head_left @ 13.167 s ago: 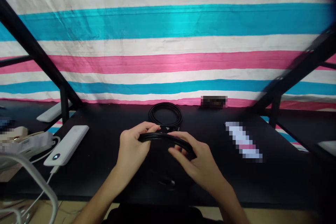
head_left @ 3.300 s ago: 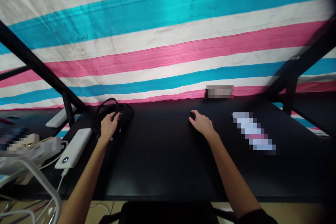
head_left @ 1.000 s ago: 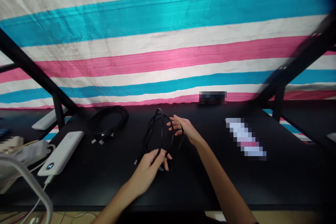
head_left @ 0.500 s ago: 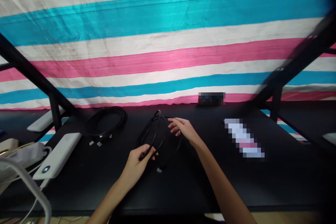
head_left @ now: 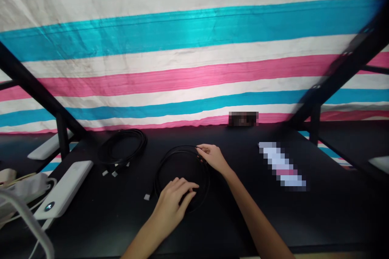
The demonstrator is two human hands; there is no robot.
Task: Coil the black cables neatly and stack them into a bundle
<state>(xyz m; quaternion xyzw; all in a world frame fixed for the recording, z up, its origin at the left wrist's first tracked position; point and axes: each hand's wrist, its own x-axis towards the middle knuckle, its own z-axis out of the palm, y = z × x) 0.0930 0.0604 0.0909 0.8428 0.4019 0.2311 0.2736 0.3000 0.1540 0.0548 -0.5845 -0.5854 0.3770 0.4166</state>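
Observation:
A black cable [head_left: 179, 148], coiled into a loop, lies on the black table in front of me, with a light-coloured connector [head_left: 146, 197] at its left side. At the loop's upper right, my right hand [head_left: 212, 156] has its fingers closed on the cable. My left hand [head_left: 176, 199] is over the lower left part of the loop, thumb and forefinger apart with nothing visible between them. Its palm and wrist hide some of the cable. A second coiled black cable [head_left: 142, 145] lies to the back left, several light connectors [head_left: 114, 174] beside it.
On the left are a white power bank [head_left: 68, 186] with a small round display, and white plugs and cords [head_left: 33, 186]. A pixelated flat item [head_left: 282, 166] lies to the right; a dark blurred box [head_left: 243, 119] stands at the back. Black frame bars [head_left: 331, 77] slope down both sides.
The cable loop has come down flat onto the table and spread wider. My left hand has loosened its hold and moved right and nearer; the right fingers have closed on the loop.

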